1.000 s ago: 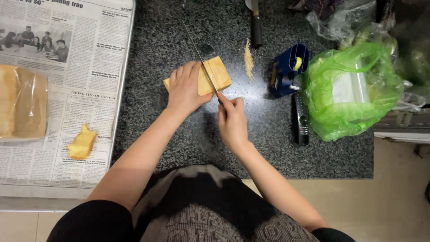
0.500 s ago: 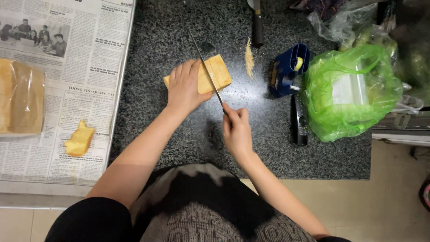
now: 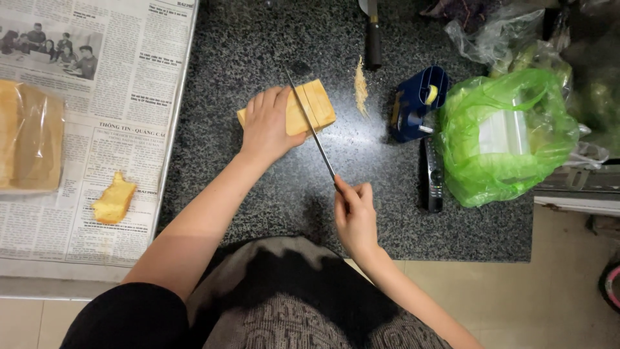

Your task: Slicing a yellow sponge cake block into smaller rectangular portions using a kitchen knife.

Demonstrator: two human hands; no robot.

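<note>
Left hand [image 3: 266, 126] steadies bread [image 3: 313, 106]; right hand [image 3: 354, 216] grips knife [image 3: 310, 123]; dispenser [image 3: 416, 103] nearby

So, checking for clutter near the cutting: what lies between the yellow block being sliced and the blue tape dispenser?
In the head view, a small pile of pale crumbs lies on the dark speckled counter between yellow block and blue tape dispenser.

The bread block [image 3: 310, 106] lies mid-table [image 3: 258, 39], with the knife [image 3: 310, 126] across it. A crumb pile [image 3: 360, 87], tape dispenser [image 3: 413, 103] and plastic bag [image 3: 504, 136] lie to its right. Left, a newspaper [image 3: 116, 97] carries a bagged loaf [image 3: 29, 139] and a bread scrap [image 3: 114, 199].
</note>
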